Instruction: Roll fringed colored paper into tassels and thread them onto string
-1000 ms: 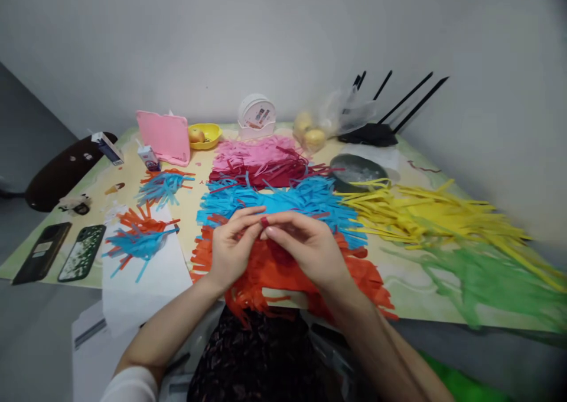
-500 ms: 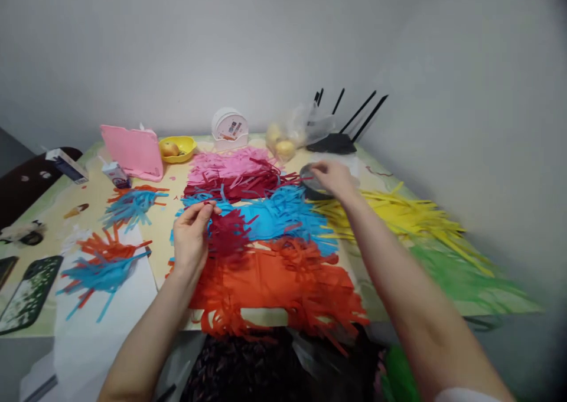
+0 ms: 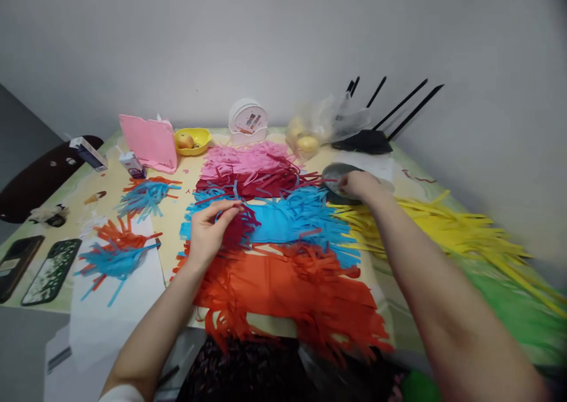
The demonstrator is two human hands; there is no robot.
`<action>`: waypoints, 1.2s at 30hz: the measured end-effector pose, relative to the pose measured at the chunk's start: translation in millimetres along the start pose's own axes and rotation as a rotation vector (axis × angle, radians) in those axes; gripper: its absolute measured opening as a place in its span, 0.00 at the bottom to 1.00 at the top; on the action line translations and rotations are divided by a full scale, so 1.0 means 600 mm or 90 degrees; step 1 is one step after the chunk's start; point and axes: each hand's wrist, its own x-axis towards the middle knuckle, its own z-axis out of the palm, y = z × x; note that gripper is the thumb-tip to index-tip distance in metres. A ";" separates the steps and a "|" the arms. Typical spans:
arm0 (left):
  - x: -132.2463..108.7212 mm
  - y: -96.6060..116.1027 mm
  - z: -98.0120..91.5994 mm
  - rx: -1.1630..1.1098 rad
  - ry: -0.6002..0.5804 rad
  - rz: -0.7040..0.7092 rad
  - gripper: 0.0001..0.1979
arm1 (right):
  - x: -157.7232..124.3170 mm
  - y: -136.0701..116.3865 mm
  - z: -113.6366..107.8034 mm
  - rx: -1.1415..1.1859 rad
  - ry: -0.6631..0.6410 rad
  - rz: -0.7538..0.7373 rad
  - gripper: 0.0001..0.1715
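Observation:
My left hand [image 3: 208,232] pinches a dark red fringed paper tassel [image 3: 237,229] at its top end, above the blue fringed paper [image 3: 274,225]. My right hand [image 3: 361,186] reaches over a round grey dish [image 3: 339,170], fingertips bunched at its inside; whatever they pinch is hidden. Close to me lies orange fringed paper [image 3: 252,281]. Behind the blue one are dark red fringed paper [image 3: 261,180] and pink fringed paper [image 3: 248,157]. To the left lie two orange and blue tassels, the nearer tassel [image 3: 115,260] on white paper and the farther tassel [image 3: 146,196] on the tabletop.
Yellow strips [image 3: 460,231] and green strips [image 3: 518,301] spread at the right. Along the back stand a pink tablet case [image 3: 150,145], a yellow bowl [image 3: 201,136], a white round holder [image 3: 248,121], bagged fruit [image 3: 308,142] and a black router [image 3: 363,141]. Phones [image 3: 53,272] lie at left.
The whole view has shifted, with things on the table now farther right. My right hand has dipped lower into the dish. My left hand still pinches the dark red tassel.

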 end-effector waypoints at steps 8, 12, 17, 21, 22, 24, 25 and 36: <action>-0.027 0.027 -0.001 0.005 -0.003 -0.071 0.08 | -0.130 -0.076 -0.053 0.294 0.296 -0.034 0.09; -0.051 0.048 0.000 0.047 -0.016 -0.031 0.04 | -0.284 -0.204 -0.057 0.644 0.155 -0.284 0.13; -0.084 0.072 -0.008 0.023 -0.055 -0.034 0.03 | -0.394 -0.291 -0.044 0.849 -0.029 -0.334 0.15; -0.102 0.084 -0.024 0.066 -0.067 0.011 0.03 | -0.406 -0.304 -0.033 0.912 -0.061 -0.337 0.16; -0.106 0.085 -0.028 0.088 -0.070 0.036 0.03 | -0.408 -0.306 -0.031 0.910 -0.056 -0.338 0.15; -0.113 0.086 -0.036 0.139 -0.077 0.091 0.03 | -0.415 -0.311 -0.029 0.885 -0.032 -0.344 0.14; -0.116 0.087 -0.039 0.164 -0.079 0.120 0.03 | -0.419 -0.313 -0.028 0.860 -0.014 -0.352 0.12; -0.135 0.091 -0.055 0.288 -0.106 0.179 0.05 | -0.431 -0.319 -0.029 0.656 0.076 -0.436 0.08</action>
